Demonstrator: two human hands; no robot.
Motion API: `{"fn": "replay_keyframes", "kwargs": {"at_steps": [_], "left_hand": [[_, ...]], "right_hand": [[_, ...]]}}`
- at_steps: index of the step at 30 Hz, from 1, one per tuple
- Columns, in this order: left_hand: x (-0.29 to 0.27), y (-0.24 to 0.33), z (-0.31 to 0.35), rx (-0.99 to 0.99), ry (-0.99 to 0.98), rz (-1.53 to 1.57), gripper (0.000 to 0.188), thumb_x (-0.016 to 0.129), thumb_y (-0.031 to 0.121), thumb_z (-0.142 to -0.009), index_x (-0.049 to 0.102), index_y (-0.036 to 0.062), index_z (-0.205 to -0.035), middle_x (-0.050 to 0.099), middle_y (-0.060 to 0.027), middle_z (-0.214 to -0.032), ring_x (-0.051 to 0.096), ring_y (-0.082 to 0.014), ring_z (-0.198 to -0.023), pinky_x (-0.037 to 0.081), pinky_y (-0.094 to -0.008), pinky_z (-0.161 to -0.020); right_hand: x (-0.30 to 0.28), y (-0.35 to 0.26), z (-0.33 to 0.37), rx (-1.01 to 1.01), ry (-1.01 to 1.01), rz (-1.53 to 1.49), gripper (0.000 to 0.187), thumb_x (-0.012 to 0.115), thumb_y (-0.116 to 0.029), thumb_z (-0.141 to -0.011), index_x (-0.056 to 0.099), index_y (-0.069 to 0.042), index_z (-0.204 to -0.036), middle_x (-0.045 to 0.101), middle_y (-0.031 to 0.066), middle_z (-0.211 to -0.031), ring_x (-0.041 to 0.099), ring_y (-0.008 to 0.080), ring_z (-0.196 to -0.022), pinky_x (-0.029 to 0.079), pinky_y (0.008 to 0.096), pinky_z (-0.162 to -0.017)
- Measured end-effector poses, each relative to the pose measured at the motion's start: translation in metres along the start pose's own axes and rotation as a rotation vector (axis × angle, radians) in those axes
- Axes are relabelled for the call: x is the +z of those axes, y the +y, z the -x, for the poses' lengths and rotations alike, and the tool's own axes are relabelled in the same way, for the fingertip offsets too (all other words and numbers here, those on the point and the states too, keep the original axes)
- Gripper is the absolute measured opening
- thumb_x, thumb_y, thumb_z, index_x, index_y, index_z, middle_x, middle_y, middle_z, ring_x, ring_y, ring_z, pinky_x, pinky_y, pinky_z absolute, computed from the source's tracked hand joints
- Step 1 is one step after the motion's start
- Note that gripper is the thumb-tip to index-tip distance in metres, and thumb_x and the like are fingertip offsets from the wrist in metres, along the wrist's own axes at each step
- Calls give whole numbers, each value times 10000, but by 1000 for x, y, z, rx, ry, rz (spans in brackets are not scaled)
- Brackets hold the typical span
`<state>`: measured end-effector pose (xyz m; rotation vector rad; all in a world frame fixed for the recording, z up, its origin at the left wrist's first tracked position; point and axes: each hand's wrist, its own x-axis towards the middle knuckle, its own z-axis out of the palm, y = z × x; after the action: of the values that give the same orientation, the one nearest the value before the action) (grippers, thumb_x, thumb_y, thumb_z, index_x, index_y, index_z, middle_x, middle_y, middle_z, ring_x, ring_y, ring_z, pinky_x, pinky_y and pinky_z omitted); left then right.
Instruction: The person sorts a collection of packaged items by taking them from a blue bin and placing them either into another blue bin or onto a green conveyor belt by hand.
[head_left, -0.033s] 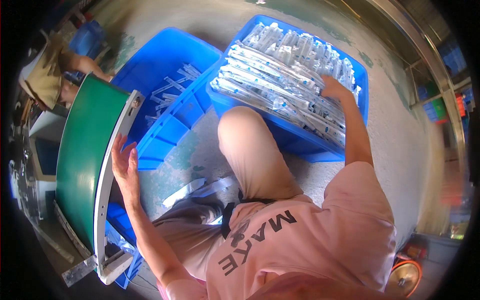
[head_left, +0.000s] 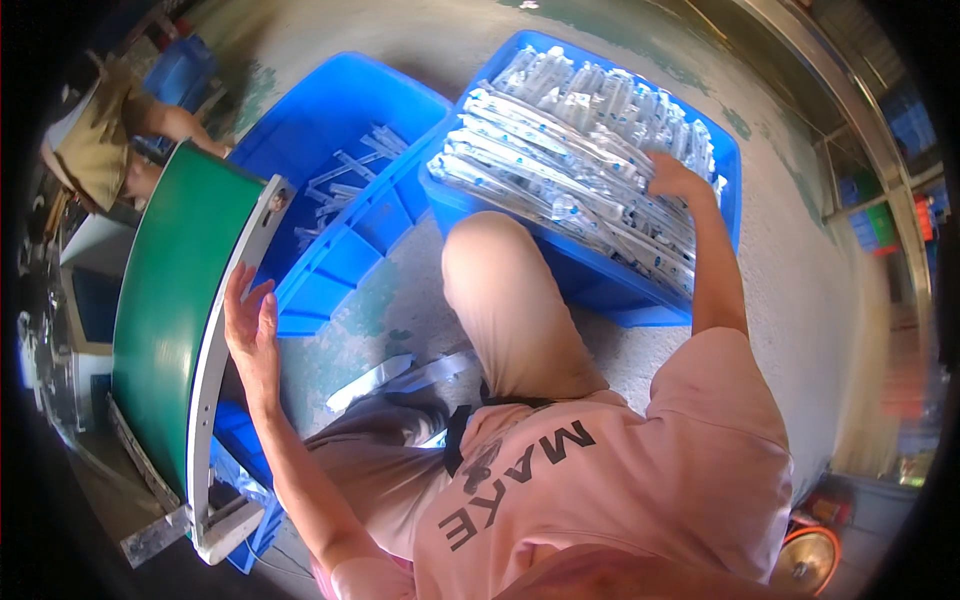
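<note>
A blue plastic bin (head_left: 733,215) at the upper right is heaped with long, thin packages (head_left: 560,140) in clear wrap with small blue parts. Over the right side of that heap, my right hand (head_left: 676,178) has its fingers bent and closed around the ends of some packages; the fingertips are partly hidden among them. My left hand (head_left: 252,315) is raised beside the white edge of a green conveyor belt (head_left: 180,320). Its fingers are spread and nothing is in them.
A second blue bin (head_left: 330,100) stands left of the full one, with a few wrapped packages at its bottom. Silvery strips (head_left: 375,380) lie on the floor by my legs. Another person (head_left: 130,140) is beyond the conveyor at the far left. A round orange-rimmed object (head_left: 808,560) is at the lower right.
</note>
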<state>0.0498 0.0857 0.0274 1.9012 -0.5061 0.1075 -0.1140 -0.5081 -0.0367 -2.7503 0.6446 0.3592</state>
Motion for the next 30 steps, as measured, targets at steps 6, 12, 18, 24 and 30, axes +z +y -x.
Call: {"fn": "replay_keyframes", "kwargs": {"at_steps": [6,12,18,24,30], "left_hand": [[-21,6,-7,22,71,-12,544,601,251,-863,381,60,-1322,480,-155,-1235,551,-219,-1026,442,-308,-835],[-57,-1,11,-42,221,-18,477,565,15,-828,425,59,-1282,515,-112,-1202,568,-195,-985,468,-309,-827],[-90,0,8,20,500,-134,387,597,69,-831,492,39,-1203,581,-111,-1102,590,-193,-971,478,-321,-823],[-122,-19,24,-62,760,-184,369,613,158,-836,525,-5,-1155,610,-139,-1038,593,-199,-946,480,-310,-810],[-127,-34,24,-41,859,-45,268,598,122,-824,579,-25,-1047,641,-130,-943,631,-169,-818,496,-279,-689]], "right_hand": [[0,-14,-52,-39,270,-221,488,533,-317,-823,501,34,-1160,522,229,-1174,516,314,-1069,408,340,-903],[58,-35,-84,10,365,10,634,467,-488,-839,478,30,-1206,447,249,-1259,415,370,-1177,309,425,-997],[1,-107,-93,-285,503,105,505,559,-225,-832,423,-7,-1266,414,232,-1270,395,369,-1182,310,391,-1002],[-22,-379,-48,-929,388,-225,424,549,-139,-848,446,-21,-1241,444,189,-1235,423,320,-1162,328,351,-982],[-3,-502,-49,-1180,574,-252,385,573,-213,-843,510,-47,-1184,502,167,-1180,462,316,-1123,365,369,-945]]}}
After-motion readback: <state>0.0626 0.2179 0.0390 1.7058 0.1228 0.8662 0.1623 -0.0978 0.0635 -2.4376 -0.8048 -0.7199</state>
